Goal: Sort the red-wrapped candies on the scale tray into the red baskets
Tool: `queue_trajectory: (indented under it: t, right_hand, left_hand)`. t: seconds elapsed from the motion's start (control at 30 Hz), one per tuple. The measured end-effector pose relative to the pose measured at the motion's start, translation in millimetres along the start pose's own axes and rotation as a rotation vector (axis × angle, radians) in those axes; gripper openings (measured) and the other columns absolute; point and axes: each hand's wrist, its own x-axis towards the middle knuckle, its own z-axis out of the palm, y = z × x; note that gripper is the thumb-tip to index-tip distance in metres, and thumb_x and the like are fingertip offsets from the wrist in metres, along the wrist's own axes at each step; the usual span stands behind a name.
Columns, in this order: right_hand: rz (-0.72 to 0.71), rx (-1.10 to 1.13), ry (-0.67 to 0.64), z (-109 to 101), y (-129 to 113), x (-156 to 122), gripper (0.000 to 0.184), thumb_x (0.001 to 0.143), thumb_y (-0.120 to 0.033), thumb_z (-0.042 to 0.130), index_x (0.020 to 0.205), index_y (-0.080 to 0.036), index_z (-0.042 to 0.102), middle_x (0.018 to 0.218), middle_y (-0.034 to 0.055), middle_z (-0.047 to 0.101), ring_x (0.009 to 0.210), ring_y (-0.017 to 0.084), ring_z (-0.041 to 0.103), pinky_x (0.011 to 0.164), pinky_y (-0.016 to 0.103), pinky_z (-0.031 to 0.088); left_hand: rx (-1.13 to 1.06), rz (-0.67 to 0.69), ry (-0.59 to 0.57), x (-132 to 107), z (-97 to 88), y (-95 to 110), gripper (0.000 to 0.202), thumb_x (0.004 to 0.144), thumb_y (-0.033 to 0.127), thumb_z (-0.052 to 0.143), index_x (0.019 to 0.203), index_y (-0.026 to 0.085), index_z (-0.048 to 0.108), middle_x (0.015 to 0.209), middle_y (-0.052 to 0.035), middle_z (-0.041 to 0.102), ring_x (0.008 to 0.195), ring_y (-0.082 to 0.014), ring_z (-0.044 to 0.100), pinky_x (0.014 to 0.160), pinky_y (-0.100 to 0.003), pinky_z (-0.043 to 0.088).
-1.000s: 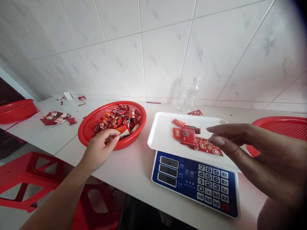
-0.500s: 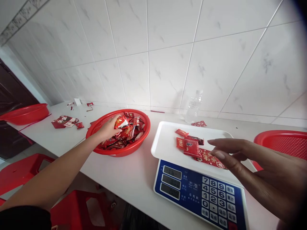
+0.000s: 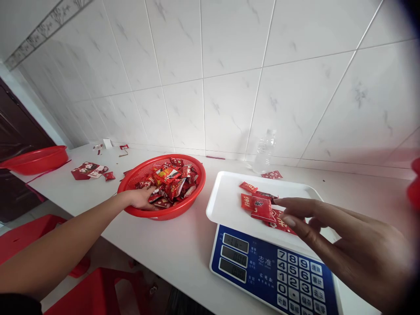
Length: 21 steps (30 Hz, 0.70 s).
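My left hand (image 3: 143,199) reaches over the near left rim of a red perforated basket (image 3: 197,197) and touches the snack packets inside. Its thumb and fingers look apart, with the fingertips partly hidden among the packets. A red packet with a black-and-white print (image 3: 167,175) lies on top of the pile. My right hand (image 3: 341,236) hovers over the white tray (image 3: 226,197) of a scale, thumb and index finger apart, holding nothing visible. Its fingertips are close to several small red packets (image 3: 261,206) and a larger red packet (image 3: 282,224) on the tray.
The scale's blue keypad panel (image 3: 269,271) faces me. A clear plastic bottle (image 3: 265,151) and a flat red wrapper (image 3: 271,175) are behind the tray. Another red basket (image 3: 36,159) and red card pieces (image 3: 85,170) sit at left. Red stools (image 3: 95,293) stand below the table edge.
My left hand has let go of the printed packet onto the pile and moved nearer the left rim. My right hand shifted slightly left. The red basket at far right is gone; a red blur shows there.
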Motion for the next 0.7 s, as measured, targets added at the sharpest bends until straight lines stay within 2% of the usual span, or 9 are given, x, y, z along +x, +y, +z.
queue_trajectory:
  t: [0.1,0.17,0.23,0.33,0.4,0.47,0.6,0.7]
  right_hand:
    - [0.005,0.009,-0.009,-1,1,-1,0.016,0.094,-0.038,0.055,0.104,-0.032,0.066,0.073,-0.0034,0.072,0.032,0.012,0.052,0.033,0.025,0.04]
    - [0.013,0.018,-0.015,-2,-1,-1,0.017,0.093,-0.038,0.056,0.104,-0.032,0.067,0.068,-0.0045,0.07,0.032,0.012,0.052,0.032,0.025,0.038]
    - [0.017,0.026,-0.033,-2,-2,1,0.017,0.093,-0.038,0.057,0.104,-0.032,0.068,0.065,-0.0051,0.07,0.032,0.013,0.052,0.032,0.025,0.038]
    - [0.022,0.023,-0.058,-1,-3,3,0.017,0.094,-0.038,0.056,0.104,-0.032,0.069,0.068,-0.0047,0.072,0.03,0.012,0.051,0.032,0.025,0.04]
    - [0.027,0.019,-0.057,-1,-4,4,0.017,0.094,-0.038,0.056,0.104,-0.031,0.068,0.072,-0.0043,0.073,0.031,0.011,0.052,0.033,0.024,0.042]
    - [0.034,0.023,-0.055,-2,-6,5,0.016,0.095,-0.037,0.055,0.102,-0.029,0.067,0.075,-0.0037,0.074,0.036,0.011,0.057,0.035,0.023,0.045]
    - [0.045,0.068,-0.047,-5,-12,6,0.018,0.096,-0.038,0.054,0.098,-0.027,0.068,0.078,-0.0021,0.076,0.045,0.013,0.064,0.04,0.023,0.049]
    - [0.072,0.078,-0.029,-7,-14,7,0.022,0.097,-0.04,0.052,0.095,-0.027,0.07,0.079,-0.0007,0.076,0.044,0.014,0.064,0.04,0.024,0.049]
  left_hand:
    - [-0.002,0.002,0.025,6,-1.0,5,0.081,0.067,0.066,0.066,0.128,0.014,0.056,0.139,-0.0227,0.057,0.124,-0.0398,0.055,0.099,-0.041,0.044]
    - [-0.008,0.002,0.06,8,-2.4,11,0.059,0.084,0.061,0.05,0.12,0.015,0.06,0.13,-0.019,0.063,0.119,-0.0359,0.058,0.097,-0.04,0.044]
    - [-0.013,-0.002,0.065,9,-3.5,20,0.049,0.093,0.056,0.041,0.112,0.016,0.062,0.122,-0.0158,0.067,0.111,-0.0328,0.062,0.094,-0.04,0.047]
    - [-0.002,0.01,0.011,11,-2.9,33,0.039,0.093,0.05,0.053,0.11,0.016,0.063,0.114,-0.0108,0.068,0.102,-0.0266,0.065,0.091,-0.042,0.05]
    - [0.01,0.01,-0.017,13,-0.9,41,0.034,0.092,0.041,0.062,0.114,0.015,0.062,0.116,-0.0092,0.066,0.101,-0.0242,0.064,0.09,-0.045,0.052]
    - [0.003,0.016,-0.035,15,1.4,47,0.032,0.093,0.036,0.062,0.118,0.016,0.061,0.119,-0.0086,0.063,0.103,-0.0237,0.064,0.088,-0.045,0.053]
    - [-0.067,0.077,-0.124,14,2.5,54,0.029,0.094,0.037,0.06,0.111,0.014,0.064,0.111,-0.0061,0.067,0.096,-0.0228,0.066,0.083,-0.042,0.055]
    - [-0.093,0.099,-0.143,11,-0.5,54,0.029,0.088,0.042,0.064,0.1,0.016,0.067,0.103,-0.0046,0.071,0.094,-0.025,0.067,0.083,-0.036,0.053]
